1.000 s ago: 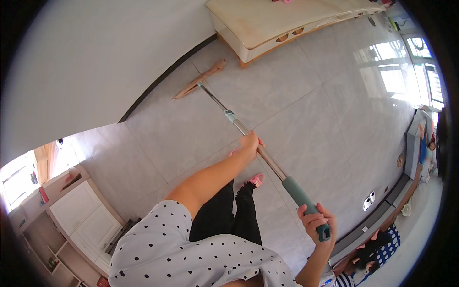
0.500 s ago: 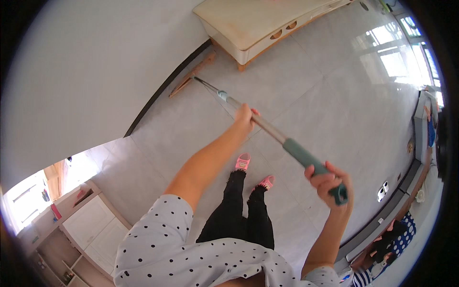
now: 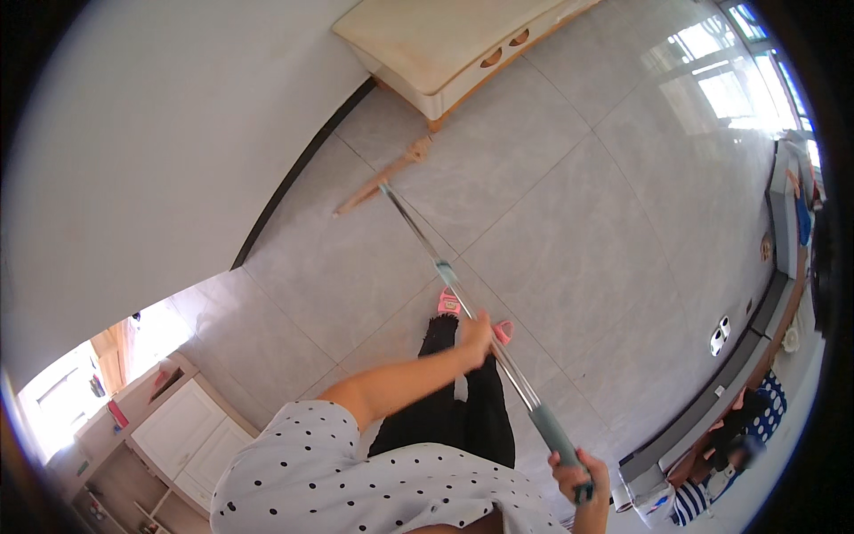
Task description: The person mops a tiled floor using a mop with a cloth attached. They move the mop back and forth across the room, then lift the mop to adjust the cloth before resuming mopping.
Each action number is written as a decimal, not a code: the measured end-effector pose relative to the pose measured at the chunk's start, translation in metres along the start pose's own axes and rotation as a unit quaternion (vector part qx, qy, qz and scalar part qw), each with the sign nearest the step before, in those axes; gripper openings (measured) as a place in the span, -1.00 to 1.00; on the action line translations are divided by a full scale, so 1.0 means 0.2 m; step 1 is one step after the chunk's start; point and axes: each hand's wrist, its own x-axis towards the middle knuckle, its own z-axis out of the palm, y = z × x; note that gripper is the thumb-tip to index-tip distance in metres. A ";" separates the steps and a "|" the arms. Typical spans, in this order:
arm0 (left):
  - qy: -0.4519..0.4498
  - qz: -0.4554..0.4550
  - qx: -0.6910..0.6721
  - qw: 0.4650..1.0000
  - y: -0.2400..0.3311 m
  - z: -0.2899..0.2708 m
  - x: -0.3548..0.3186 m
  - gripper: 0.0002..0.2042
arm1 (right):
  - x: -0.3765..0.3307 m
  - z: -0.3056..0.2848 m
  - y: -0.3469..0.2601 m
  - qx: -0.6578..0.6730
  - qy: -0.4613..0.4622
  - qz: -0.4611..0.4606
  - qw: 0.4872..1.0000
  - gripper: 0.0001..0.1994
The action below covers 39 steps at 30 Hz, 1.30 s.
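A mop [image 3: 511, 360] with a metal pole and a green grip slants from lower right to upper left across the floor. My left hand [image 3: 477, 341] is closed around the metal part of the pole, in front of my legs. At the lower right, my right hand [image 3: 578, 476] wraps the end of the green grip [image 3: 553, 432]. The flat mop head [image 3: 387, 178], covered in brownish-pink cloth, lies on the grey tiles, its far end close to a leg of the cream cabinet [image 3: 427, 62].
A white wall with a dark skirting [image 3: 298, 178] runs along the left. At the lower left stands a shelf unit with white doors [image 3: 191, 436]. Black-and-white slippers [image 3: 719, 336] lie on the floor at right, beside a long grey ledge [image 3: 703, 400]. A person in striped clothing [image 3: 689, 503] is at lower right.
Both hands have drawn the mop back toward my body. The mop head has slid away from the wall skirting, and the grip end is lower and nearer to me.
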 end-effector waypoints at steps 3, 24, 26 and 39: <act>0.008 -0.043 -0.031 0.999 -0.11 0.06 -0.22 -0.72 | -0.11 -0.03 0.01 0.019 0.019 -0.001 1.000 -0.58; -0.026 -0.082 0.303 0.949 -0.40 -0.33 0.30 -0.79 | 0.40 -0.87 -0.31 -0.175 -0.087 0.048 0.980 -0.63; -0.067 -0.112 0.273 0.953 -0.87 -0.20 0.13 -0.61 | 0.15 -1.45 -0.53 -0.173 -0.099 0.033 0.979 -0.66; -0.166 -0.177 0.123 0.962 -2.39 0.21 -0.51 -0.65 | -1.10 -2.11 -0.83 -0.239 0.089 0.058 0.965 -0.55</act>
